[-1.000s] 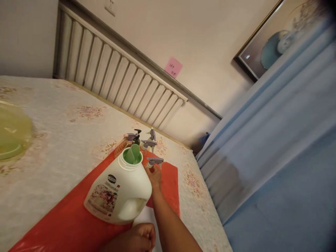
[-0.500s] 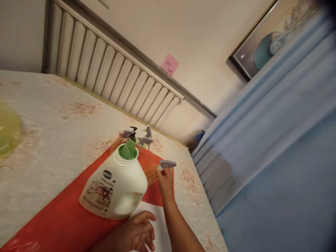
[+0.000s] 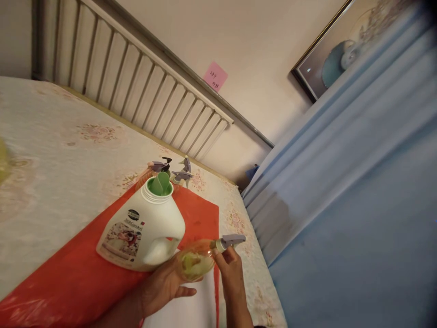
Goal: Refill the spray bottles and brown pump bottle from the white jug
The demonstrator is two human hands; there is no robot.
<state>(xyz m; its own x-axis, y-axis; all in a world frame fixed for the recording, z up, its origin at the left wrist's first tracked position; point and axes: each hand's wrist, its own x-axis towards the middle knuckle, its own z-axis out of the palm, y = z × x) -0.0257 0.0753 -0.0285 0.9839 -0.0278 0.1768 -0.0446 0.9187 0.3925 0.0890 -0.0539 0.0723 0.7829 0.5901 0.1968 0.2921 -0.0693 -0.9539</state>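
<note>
My left hand cups clear spray bottle | my right hand pinches its grey trigger head | both just right of white jug on red sheet.

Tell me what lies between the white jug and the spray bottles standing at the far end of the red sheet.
Nothing: in the head view the white jug overlaps the spray bottles behind its open green spout, so no gap shows; whether they touch cannot be told.
</note>
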